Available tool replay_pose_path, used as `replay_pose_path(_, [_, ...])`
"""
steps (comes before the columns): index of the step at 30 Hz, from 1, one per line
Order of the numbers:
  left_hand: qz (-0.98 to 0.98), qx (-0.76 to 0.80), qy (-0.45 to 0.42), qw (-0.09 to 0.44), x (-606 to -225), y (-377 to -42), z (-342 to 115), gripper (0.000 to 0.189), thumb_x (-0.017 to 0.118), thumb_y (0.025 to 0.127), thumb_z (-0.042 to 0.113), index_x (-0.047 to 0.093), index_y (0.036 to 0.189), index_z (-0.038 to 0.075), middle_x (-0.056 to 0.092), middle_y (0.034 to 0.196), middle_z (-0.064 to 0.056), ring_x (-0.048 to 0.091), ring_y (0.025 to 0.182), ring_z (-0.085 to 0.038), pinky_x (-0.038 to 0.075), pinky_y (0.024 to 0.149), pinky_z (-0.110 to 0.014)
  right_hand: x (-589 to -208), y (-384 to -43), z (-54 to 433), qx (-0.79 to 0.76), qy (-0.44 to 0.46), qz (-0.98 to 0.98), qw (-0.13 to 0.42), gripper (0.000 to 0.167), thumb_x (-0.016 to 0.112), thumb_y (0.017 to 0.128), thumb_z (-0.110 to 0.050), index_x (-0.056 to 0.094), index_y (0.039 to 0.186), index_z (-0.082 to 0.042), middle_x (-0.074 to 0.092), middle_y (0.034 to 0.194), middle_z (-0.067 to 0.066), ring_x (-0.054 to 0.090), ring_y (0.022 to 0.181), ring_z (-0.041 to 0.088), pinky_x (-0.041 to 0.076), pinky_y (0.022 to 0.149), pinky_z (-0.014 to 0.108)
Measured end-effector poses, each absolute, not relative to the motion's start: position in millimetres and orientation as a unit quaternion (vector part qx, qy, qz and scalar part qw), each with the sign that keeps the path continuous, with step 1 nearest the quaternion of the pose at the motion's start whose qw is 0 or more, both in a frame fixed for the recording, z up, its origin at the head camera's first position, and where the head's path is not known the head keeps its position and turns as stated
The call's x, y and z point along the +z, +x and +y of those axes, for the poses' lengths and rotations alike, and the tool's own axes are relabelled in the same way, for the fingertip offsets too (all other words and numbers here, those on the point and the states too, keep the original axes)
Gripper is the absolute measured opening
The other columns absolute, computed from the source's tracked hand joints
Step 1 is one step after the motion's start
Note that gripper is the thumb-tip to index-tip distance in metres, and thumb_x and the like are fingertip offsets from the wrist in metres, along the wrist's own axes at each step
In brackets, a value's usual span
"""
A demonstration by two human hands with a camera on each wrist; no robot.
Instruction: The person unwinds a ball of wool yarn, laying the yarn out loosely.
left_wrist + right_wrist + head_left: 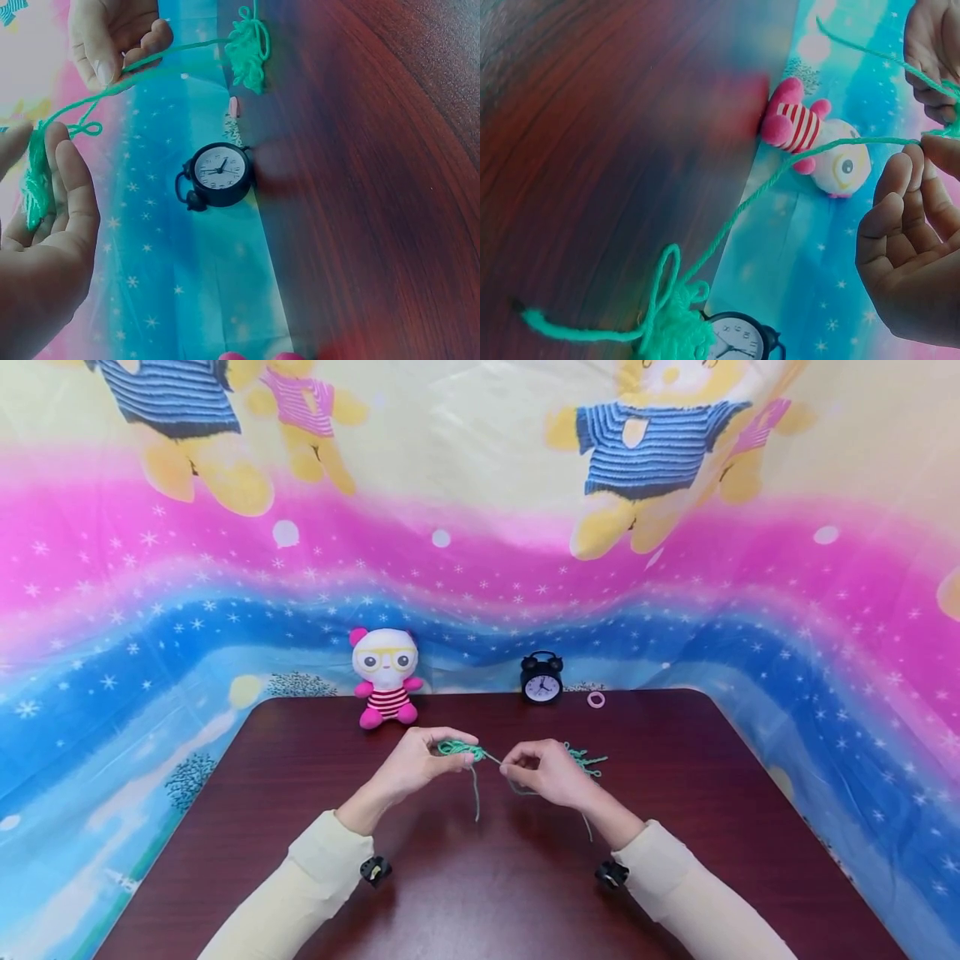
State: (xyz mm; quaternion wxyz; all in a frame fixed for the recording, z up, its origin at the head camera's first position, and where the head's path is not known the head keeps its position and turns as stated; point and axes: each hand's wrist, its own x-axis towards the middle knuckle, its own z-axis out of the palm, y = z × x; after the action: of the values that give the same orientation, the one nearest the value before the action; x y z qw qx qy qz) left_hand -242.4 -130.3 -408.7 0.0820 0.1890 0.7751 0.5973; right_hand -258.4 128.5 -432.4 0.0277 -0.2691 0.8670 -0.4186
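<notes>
My left hand (408, 766) holds a small bundle of looped green yarn (459, 748) between thumb and fingers, above the table. A loose tail (476, 797) of the yarn hangs below it. To its right, my right hand (553, 774) pinches the strand (97, 96) that runs out of the bundle. In the right wrist view that strand continues past the fingers down to a second green yarn clump (676, 326). This clump has loops and a free end, and in the head view the right hand partly covers it.
The dark wooden table (450, 893) has a pink and white panda toy (386, 677) at its back left. A black alarm clock (542, 678) stands at the back, with a pale pink ring (596, 699) beside it. A printed curtain (465, 568) hangs behind.
</notes>
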Motion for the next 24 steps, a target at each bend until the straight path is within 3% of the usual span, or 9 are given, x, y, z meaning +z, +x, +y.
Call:
replay_pose_path(6, [0.789,0.579,0.188,0.078,-411,-243,-131,0.041,0.082,0.082,0.015,0.071,0.121,0.012,0.075,0.104,-0.009,0.068,0.082,-0.016,0.058,0.073,-0.024,-430,-260,134,-0.417,-0.258,0.871,0.030,0.008,0.068,0.095,-0.029,0.074,0.090,-0.029,0.064,0.071,-0.006,0.056,0.061,0.011,0.047,0.055,0.027])
replay_pose_path(13, [0.762,0.620,0.171,0.072,-412,-244,-130,0.025,0.075,0.090,0.015,0.073,0.111,0.003,0.074,0.093,-0.015,0.072,0.081,-0.025,0.062,0.080,-0.041,-429,-262,138,-0.414,-0.252,0.874,0.010,0.007,0.069,0.095,-0.029,0.075,0.090,-0.028,0.064,0.072,-0.006,0.058,0.063,0.011,0.049,0.057,0.028])
replay_pose_path(16, [0.757,0.631,0.157,0.067,-411,-244,-129,0.025,0.071,0.093,0.017,0.071,0.111,-0.001,0.073,0.095,-0.017,0.071,0.081,-0.019,0.062,0.080,-0.042,-429,-263,140,-0.415,-0.256,0.873,0.004,0.007,0.070,0.094,-0.029,0.075,0.091,-0.027,0.065,0.073,-0.006,0.059,0.066,0.012,0.051,0.060,0.028])
replay_pose_path(18, [0.752,0.639,0.147,0.065,-410,-244,-128,0.026,0.068,0.095,0.016,0.069,0.113,-0.002,0.073,0.098,-0.021,0.071,0.082,-0.014,0.062,0.080,-0.038,-429,-263,141,-0.417,-0.257,0.872,0.003,0.007,0.070,0.094,-0.029,0.075,0.091,-0.026,0.066,0.074,-0.005,0.059,0.067,0.013,0.051,0.061,0.028])
replay_pose_path(24, [0.745,0.650,0.138,0.066,-409,-245,-130,0.032,0.061,0.099,0.009,0.061,0.131,0.006,0.070,0.107,-0.023,0.073,0.087,-0.024,0.062,0.080,-0.037,-428,-265,145,-0.426,-0.241,0.872,0.013,0.007,0.069,0.095,-0.028,0.075,0.091,-0.027,0.066,0.073,-0.003,0.060,0.066,0.019,0.050,0.058,0.029])
